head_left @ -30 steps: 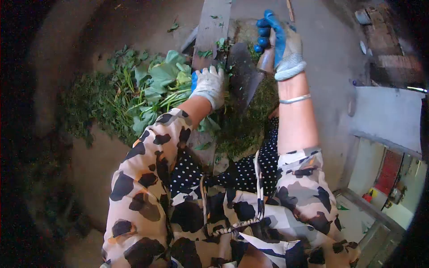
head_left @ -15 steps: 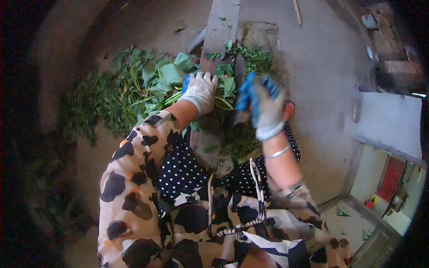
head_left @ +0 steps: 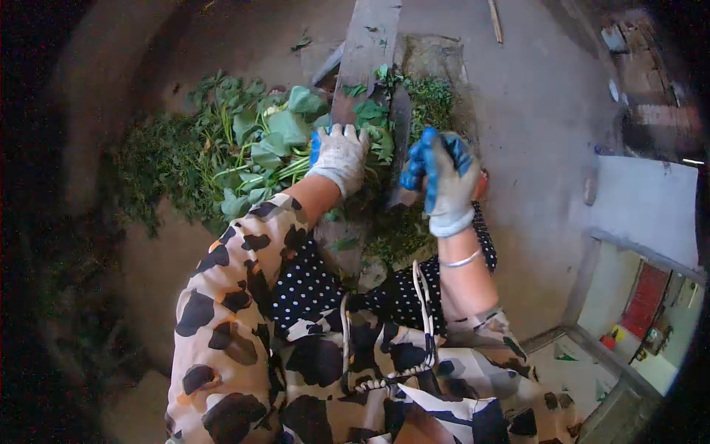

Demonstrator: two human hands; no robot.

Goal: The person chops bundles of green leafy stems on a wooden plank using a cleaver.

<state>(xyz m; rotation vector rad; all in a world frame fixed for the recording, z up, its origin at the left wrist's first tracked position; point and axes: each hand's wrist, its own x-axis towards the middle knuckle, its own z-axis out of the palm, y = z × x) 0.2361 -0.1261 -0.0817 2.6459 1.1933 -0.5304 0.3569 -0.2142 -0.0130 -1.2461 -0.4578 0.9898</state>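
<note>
Wearing a white and blue glove, my left hand (head_left: 339, 157) presses closed over a bunch of leafy green stems (head_left: 285, 133) on a narrow wooden board (head_left: 366, 44). Leaves stick out on both sides of its fingers. My right hand (head_left: 444, 174), gloved the same way, is curled around the handle of a broad dark blade (head_left: 400, 122); the handle is mostly hidden in the fist. The blade stands alongside the board, just right of the bunch. Cut green bits (head_left: 431, 100) lie beyond and below the blade.
A large heap of greens (head_left: 166, 159) spreads over the floor at the left. A thin stick (head_left: 495, 21) lies at the top. At the right are a pale panel (head_left: 647, 200) and a doorway-like opening with a red item (head_left: 646, 300).
My right hand has come down from its raised position, nearer the board, and the blade has shifted with it. My left hand stays on the bunch, with small shifts.
</note>
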